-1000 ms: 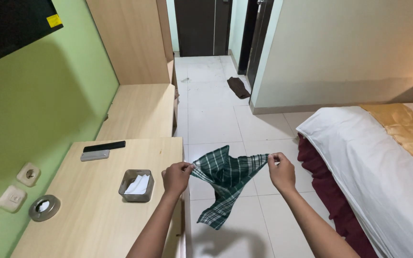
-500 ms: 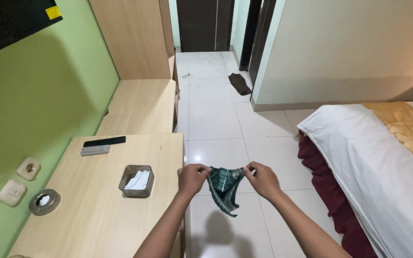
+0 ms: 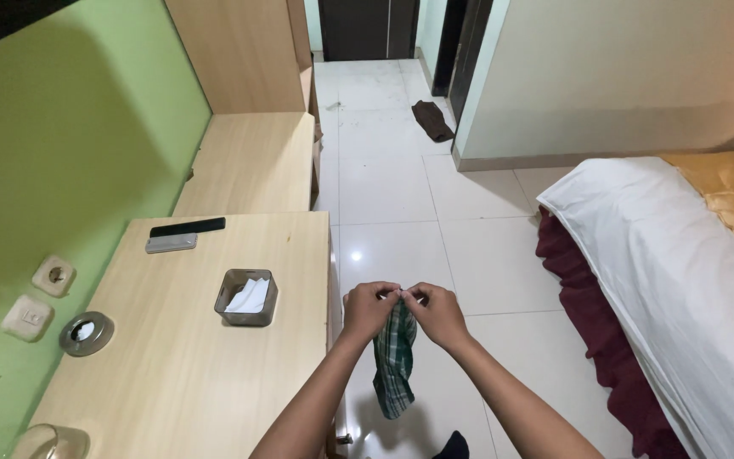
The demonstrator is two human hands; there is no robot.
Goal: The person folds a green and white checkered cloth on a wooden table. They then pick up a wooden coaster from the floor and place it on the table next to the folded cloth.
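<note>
Head view, left hand: my left hand (image 3: 369,308) pinches the top edge of the cloth (image 3: 395,367) between thumb and fingers, knuckles up.
Head view, right hand: my right hand (image 3: 437,313) pinches the same edge, its fingertips touching those of the left, so both hands are pressed together over the floor (image 3: 401,187).
Cloth: green plaid, folded in half lengthwise, hanging straight down from my fingertips, just right of the desk (image 3: 180,357) edge and clear of the tiles.
Left of my hands: a small box (image 3: 246,297) with white paper in it sits on the desk; further off lie a phone (image 3: 187,227) and a grey remote (image 3: 171,244), with a round ashtray (image 3: 87,332) near the wall.
Right of my hands: the bed (image 3: 681,263) with a white sheet, well apart.
Risk: I judge the grip is only at the fingertips; if one pinch loosens, a layer could slip and the fold fall open.
Risk: the hanging end swings free near the desk corner, so it could catch there and skew the fold.
</note>
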